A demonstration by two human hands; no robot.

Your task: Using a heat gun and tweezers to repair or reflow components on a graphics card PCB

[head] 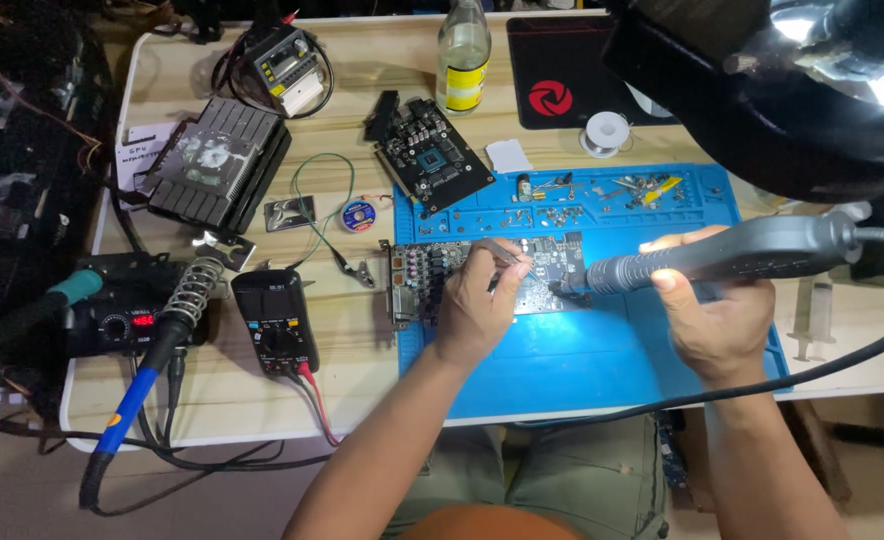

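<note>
While the left hand (474,310) pinches a pair of tweezers (502,252) over the circuit board (492,272), its fingers closed around them and the tips down at the board's upper middle, the right hand (717,322) is wrapped fully round the grey hot-air handpiece (722,255), whose nozzle points at the board's right edge. The board lies flat on the blue work mat (602,360), near its left side, on the worktop (362,390). This looks like the heating stage of rework on a small part: nozzle close, tweezers waiting on or just beside the part, though which I cannot tell. The next move seems to call for a steady nozzle and a light, straight lift. A second board (430,152), a multimeter (275,322) and a soldering iron (152,365) sit to the left.
</note>
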